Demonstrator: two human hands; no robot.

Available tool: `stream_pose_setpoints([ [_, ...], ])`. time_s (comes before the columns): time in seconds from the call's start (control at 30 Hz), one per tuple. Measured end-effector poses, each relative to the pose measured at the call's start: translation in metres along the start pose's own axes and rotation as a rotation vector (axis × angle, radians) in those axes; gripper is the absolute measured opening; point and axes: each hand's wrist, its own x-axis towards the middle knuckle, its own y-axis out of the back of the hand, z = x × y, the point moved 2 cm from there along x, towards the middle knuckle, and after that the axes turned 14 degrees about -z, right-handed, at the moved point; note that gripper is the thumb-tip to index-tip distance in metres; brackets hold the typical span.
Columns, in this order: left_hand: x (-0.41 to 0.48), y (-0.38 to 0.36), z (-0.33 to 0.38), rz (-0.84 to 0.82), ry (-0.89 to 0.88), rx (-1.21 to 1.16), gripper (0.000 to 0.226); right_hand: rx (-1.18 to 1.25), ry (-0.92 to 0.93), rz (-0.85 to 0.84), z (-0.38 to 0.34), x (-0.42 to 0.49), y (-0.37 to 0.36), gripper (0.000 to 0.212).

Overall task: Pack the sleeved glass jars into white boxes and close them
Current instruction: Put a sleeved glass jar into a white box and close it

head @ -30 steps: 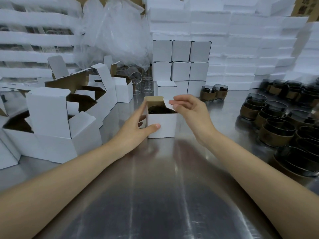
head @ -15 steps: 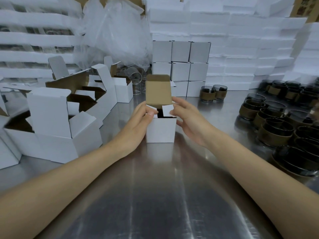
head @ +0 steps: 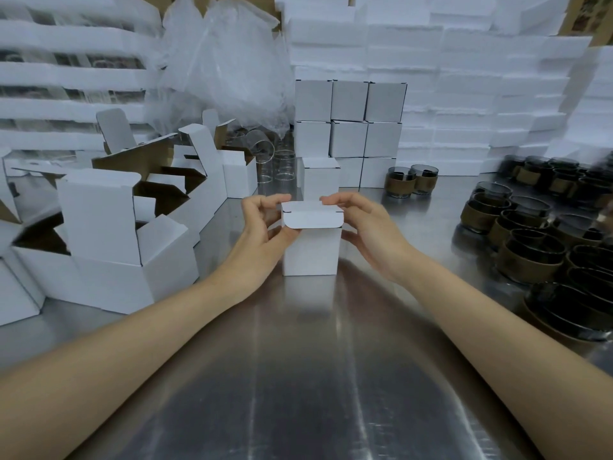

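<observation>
The left hand (head: 262,234) and right hand (head: 365,227) grip a small white box (head: 311,254) from either side. Their curled fingers pinch the far edge of its lid (head: 311,210), and the left thumb presses against the front below it. The lid lies folded over the top, with its round-cornered tuck flap (head: 312,221) hanging outside the front wall, so the contents are hidden. The box stands upright on the steel bench (head: 298,376), between the hands. Just beyond the fingers stands another closed box, with a stack of closed white boxes (head: 348,124) behind it. Two sleeved glass jars (head: 411,181) sit beyond the right hand, and many more sleeved jars (head: 527,257) crowd the bench to its right. Left of the left hand stand open white boxes (head: 106,247), with bare clear glass jars (head: 278,161) beyond them.
</observation>
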Motion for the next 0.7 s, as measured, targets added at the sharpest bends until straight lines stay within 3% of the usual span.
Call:
stream_pose_setpoints([
  [0.1,0.001,0.002,-0.002,-0.035,0.052,-0.001,0.056,-0.098,-0.009,-0.069,0.005,0.001,0.002,0.023],
  [0.2,-0.001,0.001,-0.005,-0.161,0.058,0.052,0.052,-0.246,0.042,-0.15,0.009,-0.005,0.0,0.032],
  [0.27,-0.002,-0.001,-0.003,-0.206,0.021,0.127,0.05,-0.317,0.099,-0.116,0.011,-0.007,-0.001,0.033],
  [0.4,0.001,-0.001,0.001,-0.116,0.002,0.054,0.032,-0.369,0.176,-0.097,0.01,-0.006,-0.002,0.016],
  [0.57,0.002,-0.001,0.003,-0.05,-0.049,0.09,0.025,-0.359,0.23,-0.062,0.003,-0.007,-0.006,0.029],
  [0.7,0.002,0.001,0.003,-0.01,-0.048,0.086,0.021,-0.396,0.225,-0.075,0.004,-0.007,-0.009,0.024],
])
